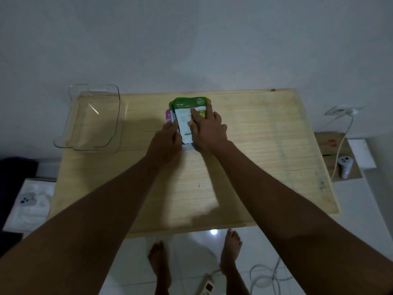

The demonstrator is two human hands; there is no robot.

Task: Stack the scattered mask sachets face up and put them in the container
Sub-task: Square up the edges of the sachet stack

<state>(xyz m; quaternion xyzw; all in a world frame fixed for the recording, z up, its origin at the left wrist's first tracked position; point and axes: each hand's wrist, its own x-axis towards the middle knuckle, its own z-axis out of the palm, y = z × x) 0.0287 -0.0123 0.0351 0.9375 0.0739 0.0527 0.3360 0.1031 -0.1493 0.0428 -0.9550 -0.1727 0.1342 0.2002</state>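
A stack of mask sachets [184,116] lies face up near the far middle of the wooden table [265,145]. Its top sachet is green and white and reads "Olive"; a pink sachet edge [168,115] and a yellow edge stick out from under it. My right hand [207,128] lies flat on the top sachet, fingers spread. My left hand [168,139] grips the stack's left edge, thumb on top. The clear glass container [93,118] stands empty at the table's far left corner, overhanging the edge.
A cardboard box [336,154] with a white controller [345,163] and a charging cable sits right of the table. A white box [29,205] with another controller lies on the floor at left. A power strip [205,286] and my bare feet are below.
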